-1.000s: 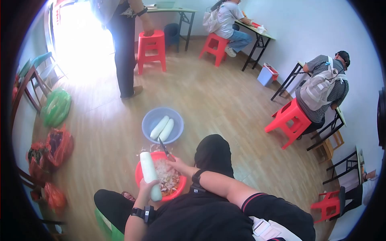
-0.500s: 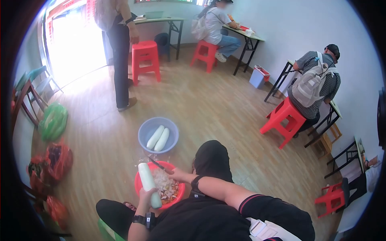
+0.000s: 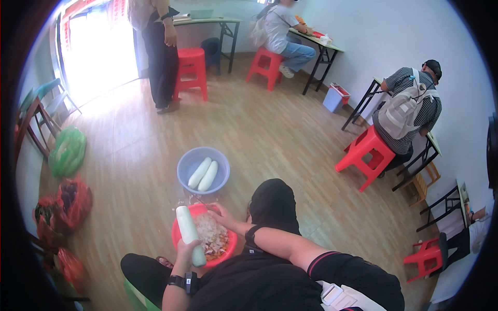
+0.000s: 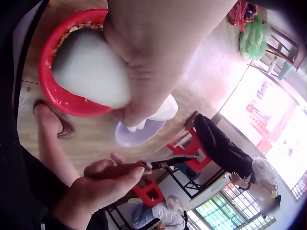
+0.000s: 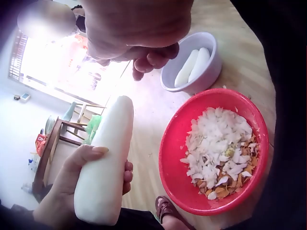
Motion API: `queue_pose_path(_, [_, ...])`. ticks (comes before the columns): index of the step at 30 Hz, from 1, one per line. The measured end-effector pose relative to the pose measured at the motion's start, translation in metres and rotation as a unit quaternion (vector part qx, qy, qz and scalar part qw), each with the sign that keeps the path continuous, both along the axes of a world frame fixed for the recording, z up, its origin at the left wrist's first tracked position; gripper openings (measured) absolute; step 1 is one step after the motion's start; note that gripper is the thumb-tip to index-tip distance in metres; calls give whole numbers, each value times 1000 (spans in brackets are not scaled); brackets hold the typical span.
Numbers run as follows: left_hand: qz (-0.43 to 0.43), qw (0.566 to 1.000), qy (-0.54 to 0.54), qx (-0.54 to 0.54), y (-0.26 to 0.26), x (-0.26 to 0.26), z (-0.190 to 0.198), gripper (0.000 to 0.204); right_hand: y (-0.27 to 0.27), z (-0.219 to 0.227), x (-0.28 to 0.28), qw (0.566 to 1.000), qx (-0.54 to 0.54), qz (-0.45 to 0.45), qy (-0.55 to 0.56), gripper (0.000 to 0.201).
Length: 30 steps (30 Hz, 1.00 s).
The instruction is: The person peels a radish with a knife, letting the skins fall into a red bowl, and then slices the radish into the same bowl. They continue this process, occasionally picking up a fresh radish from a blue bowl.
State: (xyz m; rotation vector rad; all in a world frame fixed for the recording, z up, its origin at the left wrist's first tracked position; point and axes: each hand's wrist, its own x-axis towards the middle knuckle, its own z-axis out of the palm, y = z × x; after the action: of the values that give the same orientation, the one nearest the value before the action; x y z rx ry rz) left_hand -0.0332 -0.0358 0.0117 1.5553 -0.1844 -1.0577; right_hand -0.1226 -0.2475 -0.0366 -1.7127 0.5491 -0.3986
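Observation:
My left hand (image 3: 188, 250) grips a long, pale, peeled white radish (image 3: 185, 223), tilted over the left side of a red basin (image 3: 233, 242). In the right wrist view its thumb lies along the radish (image 5: 108, 163). My right hand (image 3: 222, 214) is over the basin's far right side, apart from the radish. The left wrist view shows that hand (image 4: 98, 189) holding a knife (image 4: 172, 161) with a dark handle, its blade pointing away. White shavings (image 5: 218, 136) and orange-brown peelings (image 5: 230, 184) lie in the basin.
Just beyond stands a lavender basin (image 3: 226, 179) with two white radishes (image 3: 204, 174). Scraps dot the floor between the basins. Green (image 3: 67, 150) and red bags (image 3: 75, 205) lie at left. A person stands by a red stool (image 3: 192, 72); others sit at tables along the wall.
My right hand has turned, so the knife shows less in the head view. The left hand keeps its grip on the radish. The standing person has let go of the stool and stepped farther back.

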Motion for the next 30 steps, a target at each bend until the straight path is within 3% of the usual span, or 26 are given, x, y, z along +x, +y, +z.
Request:
queue_pose_path(1, [1,1000,1,1,0,-1,0,37,-2,6,1,993,-114,1,-42,44])
queue_pose_path(4, [4,1000,2,-4,-1,-2,7,36,0,39,-7,994,-93,37,38,46])
queue_pose_path(7, [-6,1000,6,-3,-1,-4,11,37,0,28,-8,985,-172,21,-7,44])
queue_pose_path(10, [-8,1000,-2,14,-1,-5,4,37,-4,16,-8,980,-194,25,18,46])
queue_pose_path(14, [-16,1000,-11,-2,0,-3,1,38,-5,13,-9,977,-212,22,-16,50])
queue_pose_path(17, [-5,1000,-19,-15,-2,-3,3,39,-4,18,-9,981,-167,37,86,52])
queue_pose_path(19, [2,1000,-18,-14,-2,-2,1,39,-2,9,-1,985,-170,6,-41,54])
queue_pose_path(23, [34,999,-32,-29,-4,-4,9,33,-1,31,-5,993,-102,50,33,54])
queue_pose_path(25, [38,998,4,-48,-6,-8,23,32,0,43,-4,982,-180,42,-25,55])
queue_pose_path(26, [39,998,6,-47,-6,-8,23,32,2,55,-9,979,-200,39,22,52])
queue_pose_path(30, [3,999,2,-32,-5,-3,9,39,2,51,-11,974,-220,42,33,48])
